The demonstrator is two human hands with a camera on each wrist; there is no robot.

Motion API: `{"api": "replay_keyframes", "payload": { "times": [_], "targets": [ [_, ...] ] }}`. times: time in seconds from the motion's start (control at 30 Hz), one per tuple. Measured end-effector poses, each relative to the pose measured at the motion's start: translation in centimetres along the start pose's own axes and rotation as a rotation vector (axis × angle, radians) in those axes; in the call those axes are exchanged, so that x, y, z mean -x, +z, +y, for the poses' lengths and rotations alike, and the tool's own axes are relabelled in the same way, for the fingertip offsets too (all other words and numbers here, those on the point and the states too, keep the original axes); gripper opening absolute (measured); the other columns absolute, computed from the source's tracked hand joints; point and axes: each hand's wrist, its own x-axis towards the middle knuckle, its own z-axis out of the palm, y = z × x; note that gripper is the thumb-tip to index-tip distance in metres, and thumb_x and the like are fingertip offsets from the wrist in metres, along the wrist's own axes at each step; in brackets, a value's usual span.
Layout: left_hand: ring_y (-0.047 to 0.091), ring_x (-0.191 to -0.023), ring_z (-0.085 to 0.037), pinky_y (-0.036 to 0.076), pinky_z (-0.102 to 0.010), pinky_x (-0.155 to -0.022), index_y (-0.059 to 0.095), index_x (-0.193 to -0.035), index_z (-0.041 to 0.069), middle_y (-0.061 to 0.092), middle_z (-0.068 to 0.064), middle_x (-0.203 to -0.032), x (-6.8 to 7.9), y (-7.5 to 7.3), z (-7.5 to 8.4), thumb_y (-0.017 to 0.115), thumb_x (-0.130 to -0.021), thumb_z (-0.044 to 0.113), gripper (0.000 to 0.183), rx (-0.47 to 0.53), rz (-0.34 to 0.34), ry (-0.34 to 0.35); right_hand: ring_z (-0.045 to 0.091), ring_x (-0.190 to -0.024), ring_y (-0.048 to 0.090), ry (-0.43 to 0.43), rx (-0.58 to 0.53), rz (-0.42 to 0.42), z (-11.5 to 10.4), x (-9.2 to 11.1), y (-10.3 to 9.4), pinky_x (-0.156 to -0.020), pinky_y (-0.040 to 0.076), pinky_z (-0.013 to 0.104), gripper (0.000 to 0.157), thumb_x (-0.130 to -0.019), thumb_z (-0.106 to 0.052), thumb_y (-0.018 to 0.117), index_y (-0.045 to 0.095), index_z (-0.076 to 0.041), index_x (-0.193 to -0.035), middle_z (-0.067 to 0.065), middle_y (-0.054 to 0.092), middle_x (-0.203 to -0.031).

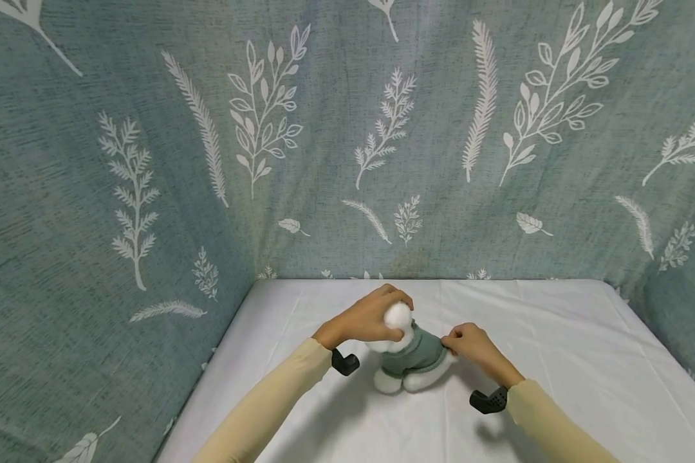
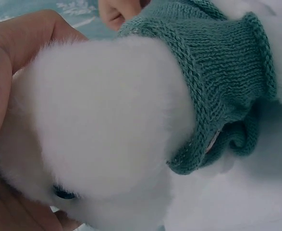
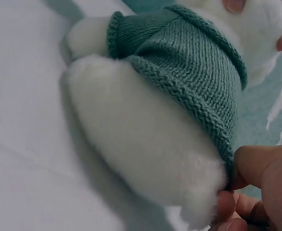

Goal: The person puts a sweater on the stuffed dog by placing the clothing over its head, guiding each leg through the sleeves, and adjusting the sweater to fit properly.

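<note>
A white plush toy (image 1: 398, 316) in a green knitted sweater (image 1: 419, 350) sits on the white-covered table, its head to the left. My left hand (image 1: 373, 316) grips the head, fingers over the top and thumb low on the near side. In the left wrist view one dark eye (image 2: 64, 193) shows beside that hand. At the toy's rear, my right hand (image 1: 469, 342) pinches the sweater's bottom hem between thumb and fingers. The right wrist view shows the rolled hem (image 3: 189, 106) lying across the white furry body (image 3: 131, 130), with a front leg coming out of the sleeve.
The table (image 1: 556, 334) has a white cloth with faint creases. Green-blue curtains (image 1: 324, 161) with white leaf prints hang behind it and on both sides. A black wrist device (image 1: 345, 362) sits at the left wrist, another device (image 1: 489, 400) at the right.
</note>
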Motion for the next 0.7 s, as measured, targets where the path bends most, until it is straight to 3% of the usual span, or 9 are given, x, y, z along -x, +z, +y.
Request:
{"api": "replay_keyframes", "payload": {
  "times": [0.17,0.37,0.5,0.6,0.7],
  "targets": [
    [0.057,-0.104,-0.016,0.054,-0.031,-0.077,0.062,-0.129,0.027,0.050,0.000,-0.132,0.0,0.0,0.1,0.075,-0.083,0.024,0.048,0.001,-0.005,0.006,0.018,-0.063,0.046,-0.007,-0.006,-0.012,-0.4,1.0,-0.4,-0.063,0.040,0.035,0.028,-0.099,-0.025,0.065,0.061,-0.011,-0.074,0.004,0.056,-0.071],
    [0.057,-0.104,-0.015,0.054,-0.031,-0.076,0.062,-0.128,0.029,0.051,0.000,-0.131,0.0,-0.2,0.1,0.076,-0.083,0.025,0.047,-0.006,0.008,-0.002,0.011,-0.047,0.027,0.018,-0.048,-0.142,-1.2,2.6,-0.7,-0.049,0.033,0.030,0.033,-0.097,-0.036,0.072,0.069,-0.008,-0.080,0.006,0.058,-0.068],
    [0.058,-0.104,-0.016,0.054,-0.031,-0.076,0.062,-0.127,0.028,0.051,0.000,-0.130,0.0,-0.4,0.2,0.076,-0.082,0.024,0.048,0.000,0.011,-0.005,0.013,-0.057,0.043,-0.024,-0.049,-0.134,-1.0,3.5,0.0,-0.058,0.041,0.031,0.030,-0.095,-0.032,0.075,0.071,-0.007,-0.079,0.007,0.065,-0.075],
    [0.058,-0.103,-0.016,0.054,-0.031,-0.076,0.062,-0.127,0.030,0.051,0.000,-0.130,0.0,-0.3,0.2,0.076,-0.083,0.024,0.047,0.010,0.003,-0.008,0.016,-0.068,0.050,-0.036,-0.042,-0.103,-0.5,4.1,0.4,-0.066,0.043,0.034,0.029,-0.093,-0.025,0.076,0.064,-0.008,-0.072,0.004,0.062,-0.072],
    [0.058,-0.102,-0.016,0.055,-0.031,-0.076,0.061,-0.127,0.031,0.051,0.000,-0.130,-0.1,-0.1,0.1,0.076,-0.083,0.024,0.047,0.018,-0.003,-0.012,0.016,-0.063,0.041,-0.038,-0.034,-0.094,0.1,4.5,0.7,-0.063,0.039,0.033,0.035,-0.091,-0.019,0.075,0.053,-0.012,-0.065,-0.001,0.051,-0.063]
  ]
}}
